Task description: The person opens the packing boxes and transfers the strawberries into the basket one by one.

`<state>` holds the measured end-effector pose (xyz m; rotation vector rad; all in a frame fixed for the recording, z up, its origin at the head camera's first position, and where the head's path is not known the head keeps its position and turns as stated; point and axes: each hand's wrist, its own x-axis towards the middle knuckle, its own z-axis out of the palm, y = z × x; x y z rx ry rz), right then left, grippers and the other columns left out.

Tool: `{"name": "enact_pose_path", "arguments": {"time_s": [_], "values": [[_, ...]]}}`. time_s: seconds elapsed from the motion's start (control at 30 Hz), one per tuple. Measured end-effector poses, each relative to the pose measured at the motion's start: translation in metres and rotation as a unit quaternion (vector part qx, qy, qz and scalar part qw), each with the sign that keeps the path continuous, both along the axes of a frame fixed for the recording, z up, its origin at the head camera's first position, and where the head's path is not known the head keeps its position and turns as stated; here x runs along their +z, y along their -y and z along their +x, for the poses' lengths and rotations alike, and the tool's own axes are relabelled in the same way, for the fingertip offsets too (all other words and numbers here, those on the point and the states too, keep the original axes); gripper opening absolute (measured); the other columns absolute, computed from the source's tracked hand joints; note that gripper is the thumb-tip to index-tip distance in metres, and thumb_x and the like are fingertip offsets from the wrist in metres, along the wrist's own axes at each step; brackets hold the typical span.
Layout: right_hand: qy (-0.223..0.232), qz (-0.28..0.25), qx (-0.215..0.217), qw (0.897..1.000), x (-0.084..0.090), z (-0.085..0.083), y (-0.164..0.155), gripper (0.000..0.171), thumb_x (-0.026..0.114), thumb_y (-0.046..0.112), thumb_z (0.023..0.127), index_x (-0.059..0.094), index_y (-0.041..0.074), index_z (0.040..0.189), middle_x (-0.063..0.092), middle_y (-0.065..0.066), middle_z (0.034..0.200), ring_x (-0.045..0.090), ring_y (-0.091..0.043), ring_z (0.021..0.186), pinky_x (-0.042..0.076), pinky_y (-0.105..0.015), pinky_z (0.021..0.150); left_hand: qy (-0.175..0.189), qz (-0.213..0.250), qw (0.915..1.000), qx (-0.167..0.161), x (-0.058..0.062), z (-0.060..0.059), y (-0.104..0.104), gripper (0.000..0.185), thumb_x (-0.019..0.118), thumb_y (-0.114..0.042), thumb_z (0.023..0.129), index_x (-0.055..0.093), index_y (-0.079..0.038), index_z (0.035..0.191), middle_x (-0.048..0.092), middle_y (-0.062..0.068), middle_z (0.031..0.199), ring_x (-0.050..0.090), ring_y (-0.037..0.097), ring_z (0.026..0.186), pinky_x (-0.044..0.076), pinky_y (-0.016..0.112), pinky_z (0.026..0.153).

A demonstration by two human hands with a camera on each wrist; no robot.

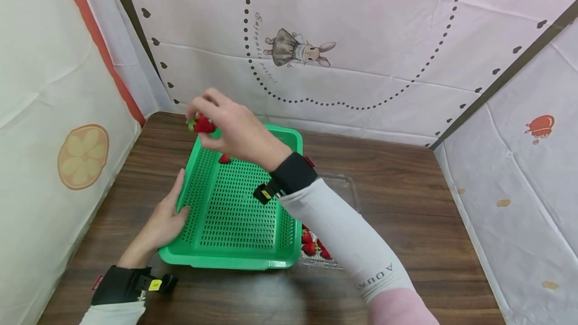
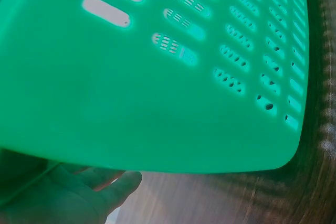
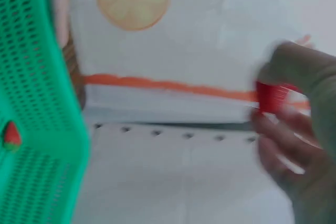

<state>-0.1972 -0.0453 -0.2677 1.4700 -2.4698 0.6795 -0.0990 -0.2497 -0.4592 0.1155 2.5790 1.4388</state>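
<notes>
My right hand (image 1: 237, 129) pinches a red strawberry (image 1: 204, 124) with green leaves between thumb and fingers. It is raised over the far left corner of a green perforated plastic basket (image 1: 239, 214); in the right wrist view the strawberry (image 3: 270, 96) is blurred. One other strawberry (image 1: 225, 158) lies inside the basket near its far end. At the basket's left side, my left hand (image 1: 162, 219) grips the rim, thumb over the edge and fingers along the outer wall. From the left wrist, those fingers (image 2: 123, 187) show just past the green wall.
Right of the basket, partly hidden under my right forearm, stands a clear plastic box (image 1: 354, 192) with several strawberries (image 1: 309, 249) at its near end. Printed cloth walls (image 1: 361, 39) enclose the brown wooden table (image 1: 397, 189) at the back and both sides.
</notes>
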Motion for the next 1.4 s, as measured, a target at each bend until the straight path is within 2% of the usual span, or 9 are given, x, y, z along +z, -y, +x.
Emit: {"name": "enact_pose_path", "arguments": {"time_s": [0.17, 0.37, 0.57, 0.67, 0.77, 0.9, 1.0, 1.27, 1.4], "values": [[-0.042, -0.123, -0.064, 0.990, -0.032, -0.025, 0.005, 0.028, 0.061, 0.011, 0.089, 0.057, 0.009, 0.116, 0.052, -0.006, 0.118, 0.060, -0.010, 0.094, 0.043, -0.009, 0.082, 0.002, 0.000, 1.0000, 0.004, 0.002, 0.002, -0.001, 0.088, 0.039, 0.002, 0.098, -0.020, -0.037, 0.150, -0.002, 0.021, 0.162, 0.017, 0.051, 0.142, 0.026, 0.067, 0.104], [-0.061, -0.179, -0.173, 0.966, -0.083, -0.044, 0.012, 0.026, 0.059, 0.011, 0.090, 0.055, 0.008, 0.116, 0.051, -0.010, 0.115, 0.061, -0.013, 0.085, 0.045, -0.016, 0.071, -0.001, -0.003, 1.0000, 0.007, 0.004, 0.003, -0.001, 0.087, 0.039, 0.001, 0.098, -0.020, -0.038, 0.150, 0.000, 0.022, 0.162, 0.022, 0.052, 0.140, 0.031, 0.065, 0.100], [-0.045, -0.167, -0.239, 0.956, -0.140, -0.051, 0.016, 0.023, 0.058, 0.010, 0.091, 0.053, 0.008, 0.113, 0.048, -0.011, 0.112, 0.057, -0.016, 0.082, 0.046, -0.023, 0.069, -0.008, -0.005, 0.9999, 0.008, 0.003, 0.005, 0.002, 0.088, 0.038, 0.002, 0.097, -0.020, -0.038, 0.150, -0.001, 0.021, 0.162, 0.021, 0.052, 0.140, 0.030, 0.065, 0.100], [-0.024, -0.134, -0.260, 0.956, -0.166, -0.052, 0.015, 0.021, 0.060, 0.010, 0.091, 0.050, 0.009, 0.109, 0.046, -0.010, 0.108, 0.051, -0.015, 0.076, 0.042, -0.024, 0.066, -0.009, -0.005, 0.9999, 0.009, 0.003, 0.005, 0.002, 0.088, 0.039, 0.002, 0.097, -0.019, -0.038, 0.150, -0.001, 0.021, 0.162, 0.020, 0.051, 0.141, 0.031, 0.063, 0.100], [0.021, -0.086, -0.278, 0.956, -0.185, -0.050, 0.012, 0.023, 0.064, 0.012, 0.091, 0.049, 0.010, 0.108, 0.045, -0.011, 0.107, 0.047, -0.016, 0.071, 0.038, -0.026, 0.063, -0.007, 0.001, 0.9999, 0.011, 0.003, 0.006, 0.001, 0.088, 0.039, 0.002, 0.097, -0.019, -0.037, 0.150, 0.000, 0.020, 0.162, 0.020, 0.050, 0.142, 0.030, 0.063, 0.102], [0.102, -0.023, -0.306, 0.946, -0.197, -0.045, 0.014, 0.027, 0.066, 0.015, 0.091, 0.052, 0.011, 0.114, 0.046, -0.012, 0.112, 0.049, -0.017, 0.069, 0.038, -0.027, 0.061, -0.008, 0.006, 0.9999, 0.012, 0.002, 0.007, 0.003, 0.088, 0.039, 0.003, 0.097, -0.019, -0.037, 0.151, -0.001, 0.019, 0.163, 0.018, 0.048, 0.143, 0.027, 0.064, 0.104], [0.141, 0.003, -0.318, 0.938, -0.201, -0.043, 0.015, 0.028, 0.064, 0.015, 0.093, 0.054, 0.012, 0.119, 0.047, -0.014, 0.117, 0.052, -0.017, 0.069, 0.041, -0.027, 0.060, -0.013, 0.004, 0.9998, 0.011, 0.002, 0.008, 0.003, 0.088, 0.039, 0.003, 0.097, -0.018, -0.036, 0.151, -0.001, 0.019, 0.163, 0.018, 0.048, 0.143, 0.027, 0.064, 0.104], [0.201, 0.040, -0.322, 0.924, -0.207, -0.045, 0.016, 0.045, 0.057, 0.009, 0.096, 0.050, 0.014, 0.141, 0.042, -0.017, 0.142, 0.058, -0.018, 0.070, 0.043, -0.025, 0.061, -0.022, 0.002, 0.9997, 0.010, 0.001, 0.008, 0.001, 0.088, 0.039, 0.004, 0.096, -0.018, -0.034, 0.151, 0.002, 0.020, 0.162, 0.018, 0.047, 0.143, 0.027, 0.063, 0.104], [0.209, 0.050, -0.318, 0.924, -0.207, -0.045, 0.017, 0.049, 0.060, 0.011, 0.095, 0.049, 0.014, 0.142, 0.041, -0.018, 0.147, 0.065, -0.023, 0.088, 0.050, -0.029, 0.071, -0.028, -0.002, 0.9995, 0.014, 0.000, 0.008, 0.001, 0.088, 0.039, 0.005, 0.095, -0.018, -0.033, 0.152, 0.003, 0.022, 0.162, 0.019, 0.048, 0.143, 0.028, 0.063, 0.104]]}}
